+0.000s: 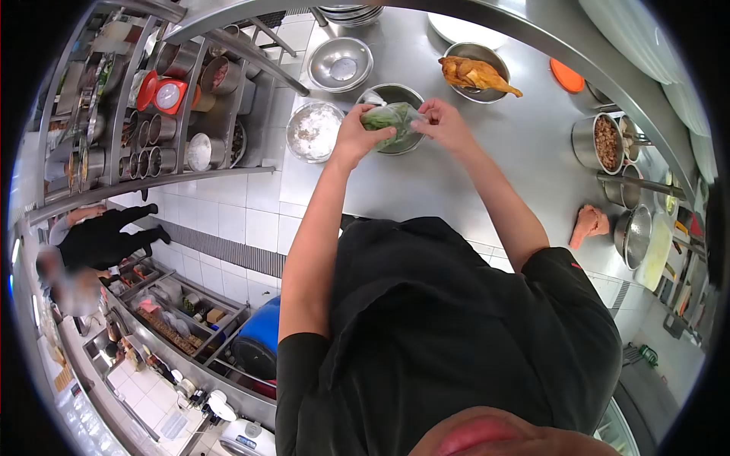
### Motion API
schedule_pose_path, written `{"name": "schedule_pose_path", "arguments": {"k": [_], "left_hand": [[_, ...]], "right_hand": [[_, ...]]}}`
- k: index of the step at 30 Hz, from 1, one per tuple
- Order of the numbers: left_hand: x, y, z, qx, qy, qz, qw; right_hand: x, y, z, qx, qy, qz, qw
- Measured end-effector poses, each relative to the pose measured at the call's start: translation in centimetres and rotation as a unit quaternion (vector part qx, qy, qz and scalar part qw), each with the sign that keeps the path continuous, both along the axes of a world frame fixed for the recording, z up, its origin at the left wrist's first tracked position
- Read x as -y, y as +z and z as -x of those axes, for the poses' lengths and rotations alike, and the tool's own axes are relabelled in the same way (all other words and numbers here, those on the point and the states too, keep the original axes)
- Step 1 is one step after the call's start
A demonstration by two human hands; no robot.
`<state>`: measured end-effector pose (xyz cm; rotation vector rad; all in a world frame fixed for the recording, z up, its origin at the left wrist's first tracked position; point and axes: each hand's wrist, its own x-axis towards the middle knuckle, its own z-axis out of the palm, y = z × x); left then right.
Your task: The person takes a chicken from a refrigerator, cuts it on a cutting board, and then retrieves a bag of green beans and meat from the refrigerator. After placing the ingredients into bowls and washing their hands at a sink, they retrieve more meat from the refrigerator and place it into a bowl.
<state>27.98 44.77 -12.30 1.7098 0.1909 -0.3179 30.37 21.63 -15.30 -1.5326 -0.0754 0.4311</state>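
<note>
Over a metal bowl (411, 144) on the steel table, a clear plastic bag with green leaves (386, 115) is held between both hands. My left hand (356, 135) is closed round the bag's left side, thumb across its front. At its right end, my right hand (442, 125) pinches the thin plastic. A bowl of white powder (315, 132) stands just left of my left hand, with an empty metal bowl (340, 64) behind it. Behind my right hand, a roasted bird (473, 74) lies in another metal bowl (501, 93).
An orange lid (566, 75), a pot of chopped brown food (606, 143) and a piece of raw meat (589, 225) are on the right. A metal shelf rail (601, 64) arches over the table. At the far left, a co-worker in black (103, 239) is near the counter.
</note>
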Motion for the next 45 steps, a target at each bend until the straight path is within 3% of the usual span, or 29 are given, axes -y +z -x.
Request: {"name": "schedule_pose_path", "arguments": {"k": [2,4,5,7,8,10,17,19,23,25,26,30,32,34,35,36,37,40,42,43,45], "left_hand": [[0.0,-0.8,0.1,0.056,0.013,-0.017,0.998],[-0.1,-0.7,0.8,0.111,-0.001,-0.148,0.983],[-0.2,-0.7,1.0,0.110,-0.001,-0.149,0.983],[-0.2,0.0,1.0,0.064,-0.040,-0.312,0.947],[-0.1,0.3,1.1,0.064,-0.040,-0.314,0.946],[0.2,1.0,1.0,0.153,-0.029,-0.310,0.938],[1.2,5.9,0.3,0.232,-0.014,-0.241,0.942],[1.0,5.6,1.2,0.278,0.069,-0.173,0.942],[-1.2,3.3,6.8,0.254,0.105,-0.118,0.954],[-2.2,1.7,12.6,0.186,0.110,-0.088,0.972],[-2.7,0.8,15.6,0.139,0.108,-0.080,0.981],[-5.0,-3.6,28.0,-0.024,0.154,-0.034,0.987],[-6.2,-5.6,34.4,-0.075,0.211,-0.102,0.969],[-7.6,-7.4,40.4,-0.094,0.261,-0.152,0.949],[-7.6,-7.3,42.6,-0.091,0.260,-0.154,0.949],[-7.5,-7.2,44.4,-0.106,0.324,-0.110,0.934],[-7.1,-7.2,45.5,-0.118,0.389,-0.063,0.911],[-6.0,-7.6,46.5,-0.125,0.408,-0.063,0.902],[-4.9,-9.2,45.1,-0.064,0.386,0.010,0.920],[-4.2,-8.8,43.7,-0.062,0.342,-0.020,0.938],[-2.7,-10.1,41.1,-0.007,0.272,-0.074,0.959]], "right_hand": [[0.2,-0.7,-0.2,0.056,0.005,0.064,0.996],[0.1,0.3,0.9,0.073,0.058,0.217,0.972],[-0.3,0.6,1.4,0.073,0.058,0.216,0.972],[-1.4,1.6,2.1,0.157,0.002,0.328,0.932],[-1.9,2.1,2.4,0.157,0.002,0.326,0.932],[-3.0,3.5,2.7,0.398,-0.073,0.362,0.839],[-4.6,2.8,0.4,0.341,-0.046,0.285,0.895],[-4.8,2.8,-0.2,0.295,-0.113,0.225,0.922],[-4.5,1.8,-1.1,0.224,-0.189,0.174,0.940],[-3.8,2.6,-0.9,0.258,-0.154,0.423,0.855],[-3.8,1.2,-1.2,0.210,-0.114,0.441,0.865],[-3.3,-3.8,-1.9,0.131,-0.080,0.391,0.908],[-1.9,-4.7,-0.7,0.162,-0.129,0.325,0.923],[2.0,-6.1,2.5,0.227,-0.188,0.307,0.905],[4.1,-5.6,4.9,0.205,-0.243,0.338,0.886],[6.9,-5.6,6.7,0.166,-0.236,0.399,0.870],[10.1,-7.2,8.2,0.169,-0.283,0.389,0.860],[16.6,-5.6,11.5,0.164,-0.331,0.342,0.864],[19.9,-4.5,12.0,0.134,-0.320,0.331,0.878],[21.1,-3.8,12.5,0.131,-0.326,0.335,0.874],[23.3,-1.8,14.3,0.055,-0.377,0.084,0.921]]}}
